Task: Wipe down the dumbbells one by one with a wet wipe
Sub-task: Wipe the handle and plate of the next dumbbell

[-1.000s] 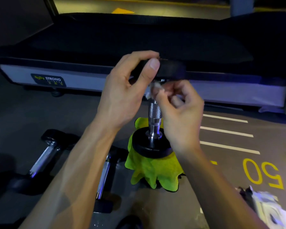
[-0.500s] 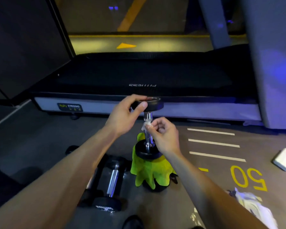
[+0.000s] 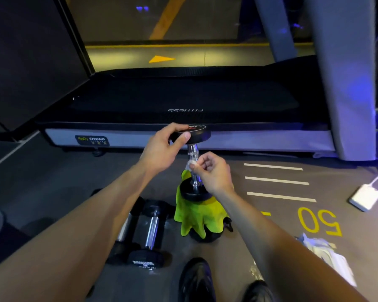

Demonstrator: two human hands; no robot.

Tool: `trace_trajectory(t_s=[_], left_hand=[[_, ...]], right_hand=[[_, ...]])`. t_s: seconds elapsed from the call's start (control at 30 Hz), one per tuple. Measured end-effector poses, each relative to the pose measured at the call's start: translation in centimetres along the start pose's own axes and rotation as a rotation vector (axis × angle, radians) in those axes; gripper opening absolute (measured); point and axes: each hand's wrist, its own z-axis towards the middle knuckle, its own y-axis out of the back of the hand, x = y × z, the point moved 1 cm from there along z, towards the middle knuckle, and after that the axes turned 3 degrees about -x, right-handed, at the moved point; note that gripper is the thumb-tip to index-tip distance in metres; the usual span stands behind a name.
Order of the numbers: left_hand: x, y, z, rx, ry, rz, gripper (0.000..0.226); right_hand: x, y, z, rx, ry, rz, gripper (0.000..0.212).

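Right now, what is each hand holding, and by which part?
Left hand grips the upright black-and-chrome dumbbell by its top head; right hand pinches a white wet wipe against the handle.

The upright dumbbell (image 3: 194, 162) is seen with black round ends and a shiny silver handle marked by a fine crosshatched grip; a red mark is printed on its top face. A small white wipe (image 3: 191, 164) is pressed to the handle. Under it a bright lime-green cloth (image 3: 196, 216) is draped. The dumbbells lying on the floor (image 3: 150, 234) are black with chrome bars and white lettering. The floor (image 3: 271, 236) is grey-brown, painted with three white stripes and a yellow "50". The treadmill (image 3: 183, 101) is black with a pale grey side rail and a yellow-and-white label. A white box (image 3: 366, 198) is seen at right.
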Motion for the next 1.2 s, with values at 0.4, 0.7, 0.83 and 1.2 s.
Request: trace_trajectory(t_s=[0.4, 0.7, 0.83, 1.2], left_hand=[[-0.3, -0.7, -0.1, -0.034, 0.014, 0.004, 0.030], [0.0, -0.7, -0.1, -0.030, 0.010, -0.001, 0.028], [-0.1, -0.9, 0.2, -0.035, 0.029, 0.004, 0.028], [0.4, -0.2, 0.1, -0.031, 0.035, -0.014, 0.029]], right_hand=[[0.6, 0.4, 0.2, 0.011, -0.052, -0.037, 0.025], [3.1, 0.0, 1.6, -0.192, -0.047, 0.137, 0.019], [2.7, -0.5, 0.7, -0.157, -0.102, 0.267, 0.023], [3.0, -0.6, 1.6, -0.110, -0.239, 0.548, 0.021]])
